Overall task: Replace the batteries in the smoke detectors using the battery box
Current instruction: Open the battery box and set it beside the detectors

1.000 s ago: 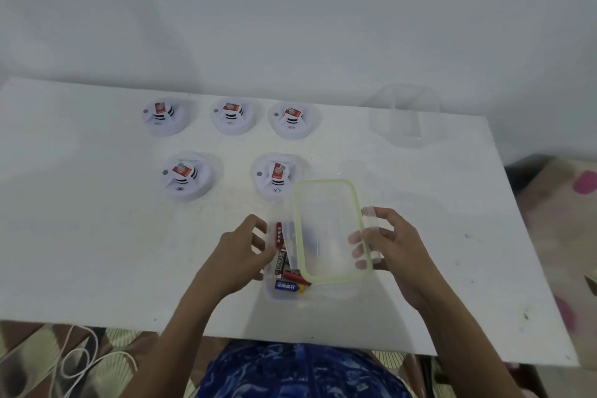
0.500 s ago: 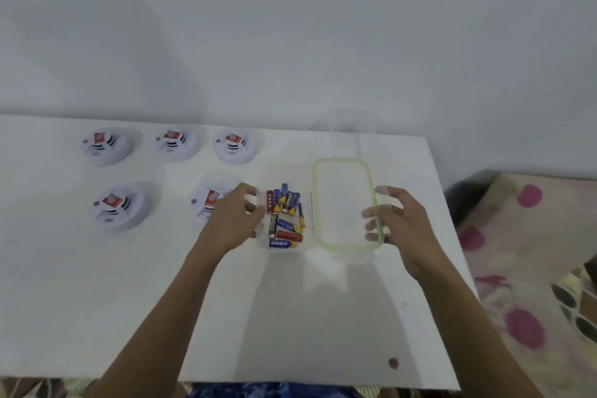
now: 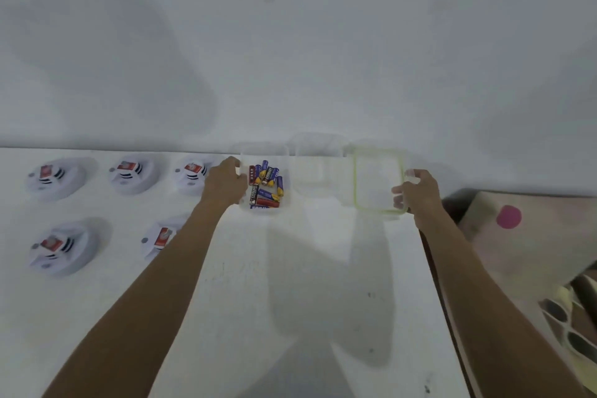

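Observation:
The clear battery box (image 3: 264,152) stands near the table's far edge with several blue and red batteries (image 3: 266,184) inside. My left hand (image 3: 225,184) grips the box's left wall. My right hand (image 3: 418,194) holds the green-rimmed lid (image 3: 378,182) by its right edge, low over the table's far right corner. Several white smoke detectors lie to the left with red-labelled batteries showing: three in the back row (image 3: 53,177) (image 3: 132,173) (image 3: 190,175) and two in front (image 3: 59,247) (image 3: 161,237). My left forearm covers part of the front right one.
A second clear empty container (image 3: 318,168) stands between the battery box and the lid. The white table (image 3: 290,300) ends at its right edge close to my right arm. A patterned fabric with pink spots (image 3: 508,217) lies beyond that edge. A wall rises right behind the table.
The lid came off the box and moved right with my right hand. My left hand pushed the battery box away toward the table's far edge. The camera view shifted right.

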Available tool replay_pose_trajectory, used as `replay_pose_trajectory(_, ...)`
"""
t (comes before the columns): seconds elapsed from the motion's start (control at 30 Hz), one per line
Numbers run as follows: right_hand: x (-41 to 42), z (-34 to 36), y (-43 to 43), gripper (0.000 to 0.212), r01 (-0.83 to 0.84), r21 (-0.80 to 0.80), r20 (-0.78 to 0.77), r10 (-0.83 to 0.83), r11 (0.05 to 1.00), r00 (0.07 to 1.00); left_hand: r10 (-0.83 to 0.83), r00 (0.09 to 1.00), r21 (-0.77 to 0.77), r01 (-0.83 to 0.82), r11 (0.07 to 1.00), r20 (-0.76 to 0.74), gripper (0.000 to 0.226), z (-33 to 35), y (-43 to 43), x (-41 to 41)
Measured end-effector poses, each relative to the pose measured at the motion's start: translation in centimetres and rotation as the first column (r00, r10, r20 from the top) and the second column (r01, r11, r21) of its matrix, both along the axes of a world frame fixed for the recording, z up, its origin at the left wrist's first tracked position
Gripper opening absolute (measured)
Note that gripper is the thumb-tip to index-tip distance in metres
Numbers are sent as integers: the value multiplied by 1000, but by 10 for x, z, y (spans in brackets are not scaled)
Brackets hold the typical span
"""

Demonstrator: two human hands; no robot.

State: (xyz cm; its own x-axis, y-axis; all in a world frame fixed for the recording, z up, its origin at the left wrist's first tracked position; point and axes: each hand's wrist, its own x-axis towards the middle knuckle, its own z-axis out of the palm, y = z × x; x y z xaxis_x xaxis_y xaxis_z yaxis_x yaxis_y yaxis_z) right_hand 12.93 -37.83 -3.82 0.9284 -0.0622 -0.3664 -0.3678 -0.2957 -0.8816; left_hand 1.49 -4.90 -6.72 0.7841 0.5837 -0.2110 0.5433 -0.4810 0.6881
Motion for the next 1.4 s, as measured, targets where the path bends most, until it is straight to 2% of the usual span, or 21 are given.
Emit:
replay_pose_trajectory(0.2, 11, -27, 4, 49, -30, -107, -19, 28, 994, 999, 2, 1000, 23, -1, 1000, -30, 34, -2, 2, 10)
replay_pose_trajectory(0.3, 12, -36, 11, 42, -18, -262, 44, 30, 965, 999, 5, 1000, 20, -5, 1000, -25, 37, -4, 5, 17)
replay_pose_trajectory(0.43, 12, -44, 20, 34, 15, -537, 193, 105, 844, 976, 0, 1000, 23, 1, 1000, -22, 37, -5, 8, 22)
replay_pose_trajectory(0.5, 11, -49, 22, 32, 30, -627, 215, 137, 778, 967, 2, 1000, 20, -2, 1000, -20, 36, -6, 8, 21)
replay_pose_trajectory(0.6, 10, -52, 21, 30, 32, -775, 207, 206, 631, 956, 0, 1000, -29, 0, 1000, 12, 35, -8, 8, 17)
replay_pose_trajectory(0.73, 5, -48, 21, 37, 18, -735, 214, 206, 678, 955, 32, 997, -147, -21, 989, 71, 41, -4, 6, 7)
replay_pose_trajectory(0.8, -1, -45, 20, 40, 51, -756, 253, 220, 653, 942, 53, 994, -216, -32, 976, 92, 46, -1, 4, -1)
replay_pose_trajectory(0.87, -10, -41, 20, 41, 90, -758, 305, 230, 646, 924, 36, 994, -163, -18, 986, 107, 46, 1, 1, -11)
replay_pose_trajectory(1.0, -34, -28, 30, 38, 101, -666, 435, 274, 739, 857, -9, 987, -42, 16, 999, 163, 37, 7, 1, -33)
replay_pose_trajectory(1.1, -60, -16, 49, 33, 30, -581, 506, 332, 814, 796, -77, 983, 45, 71, 996, 168, 32, 14, 1, -56)
replay_pose_trajectory(1.23, -103, 4, 82, 26, -118, -446, 519, 363, 887, 774, -104, 967, 105, 81, 991, 232, 29, 23, 6, -93)
replay_pose_trajectory(1.4, -161, 21, 131, 17, -322, -301, 489, 435, 898, 756, -131, 951, 142, 94, 985, 280, 25, 20, 34, -144)
